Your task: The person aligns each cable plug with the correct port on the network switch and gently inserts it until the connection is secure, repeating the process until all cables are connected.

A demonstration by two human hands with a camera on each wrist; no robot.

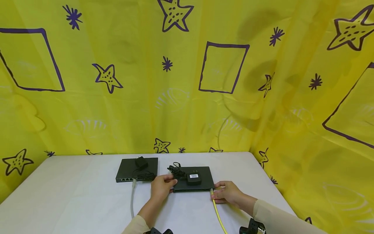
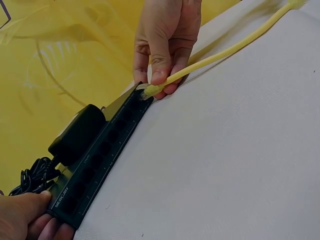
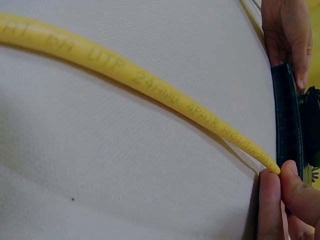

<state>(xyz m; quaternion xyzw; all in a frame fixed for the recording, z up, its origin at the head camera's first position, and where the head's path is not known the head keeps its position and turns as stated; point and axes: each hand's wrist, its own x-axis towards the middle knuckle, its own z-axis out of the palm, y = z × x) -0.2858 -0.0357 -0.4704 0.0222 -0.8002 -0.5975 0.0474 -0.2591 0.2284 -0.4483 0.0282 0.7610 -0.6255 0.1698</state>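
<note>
A black network switch (image 1: pixel 180 186) marked MERCURY lies on the white table, its row of ports facing me. My left hand (image 1: pixel 160 188) grips its left end, thumb on top and fingers below. At the opposite end my right hand (image 1: pixel 229 194) pinches the yellow network cable (image 1: pixel 217 211) just behind its plug (image 2: pixel 152 90). The clear plug meets the end port; how deep it sits I cannot tell. On top of the switch rest a black power adapter (image 1: pixel 193 179) and its bundled cord (image 1: pixel 176 170).
To the left stands a second black switch (image 1: pixel 125 169), carrying another adapter (image 1: pixel 141 162) with a coiled cord. A grey cable (image 1: pixel 132 198) runs from its front towards me. Behind the white table (image 1: pixel 73 195) hangs a yellow patterned curtain (image 1: pixel 131 107).
</note>
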